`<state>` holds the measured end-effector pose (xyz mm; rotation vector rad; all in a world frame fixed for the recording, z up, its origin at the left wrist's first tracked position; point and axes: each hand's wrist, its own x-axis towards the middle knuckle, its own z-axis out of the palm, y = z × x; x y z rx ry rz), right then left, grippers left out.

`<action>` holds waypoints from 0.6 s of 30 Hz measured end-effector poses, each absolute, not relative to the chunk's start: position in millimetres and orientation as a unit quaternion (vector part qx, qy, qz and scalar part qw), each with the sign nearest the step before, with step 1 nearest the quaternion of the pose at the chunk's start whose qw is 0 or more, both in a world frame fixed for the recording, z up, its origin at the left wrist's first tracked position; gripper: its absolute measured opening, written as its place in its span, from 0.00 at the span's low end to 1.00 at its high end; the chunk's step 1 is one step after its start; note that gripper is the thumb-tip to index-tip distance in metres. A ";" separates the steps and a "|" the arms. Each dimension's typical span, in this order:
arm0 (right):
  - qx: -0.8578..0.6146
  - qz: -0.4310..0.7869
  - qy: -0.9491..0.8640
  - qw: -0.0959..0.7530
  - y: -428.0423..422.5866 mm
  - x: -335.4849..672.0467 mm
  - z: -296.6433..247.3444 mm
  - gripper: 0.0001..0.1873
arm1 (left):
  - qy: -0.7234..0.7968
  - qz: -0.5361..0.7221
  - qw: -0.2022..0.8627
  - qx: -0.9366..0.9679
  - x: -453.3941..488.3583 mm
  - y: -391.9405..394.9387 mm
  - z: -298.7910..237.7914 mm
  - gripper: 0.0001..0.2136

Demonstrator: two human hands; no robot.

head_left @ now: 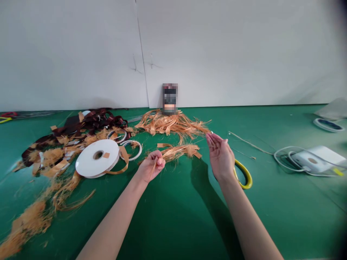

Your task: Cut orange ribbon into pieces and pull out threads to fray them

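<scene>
Bare forearms [114, 227] reach in from below. The left hand [151, 166] is clenched on shredded orange strips [177, 151], which trail across the green mat [173, 216] just right of the white tape roll [97, 159]. The right hand [220, 155] is open and empty, near a yellow loop [244, 175]. Beyond the roll lie a larger orange heap [170, 124] and dark red strips [90, 122]; a narrow tape ring [132, 150] sits just beside it.

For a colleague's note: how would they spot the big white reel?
On the green mat, left of the left hand pinching orange strips, lies a white tape reel. Unlike the thin rings beside it, it is wide, with a dark centre hole.
</scene>
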<state>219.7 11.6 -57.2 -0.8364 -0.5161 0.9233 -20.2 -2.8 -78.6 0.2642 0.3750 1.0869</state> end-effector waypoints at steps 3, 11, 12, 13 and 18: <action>-0.407 0.386 -0.230 0.795 15.6 231.6 -61.4 0.18 | 0.135 0.542 0.822 0.108 -25.6 -4.7 -79.9 0.13; -0.502 0.305 -0.279 0.760 12.1 255.5 -66.9 0.16 | 0.089 0.555 0.823 0.084 -28.3 -5.8 -82.1 0.14; -0.516 0.289 -0.302 0.747 9.4 255.9 -64.9 0.20 | 0.091 0.553 0.823 0.086 -28.8 -5.8 -83.0 0.14; -0.538 0.265 -0.344 0.723 6.8 255.5 -62.9 0.22 | 0.095 0.551 0.824 0.090 -29.3 -5.8 -83.8 0.14; -0.607 0.187 -0.508 0.582 2.4 247.3 -57.1 0.15 | 0.127 0.541 0.823 0.122 -30.1 -5.7 -81.1 0.16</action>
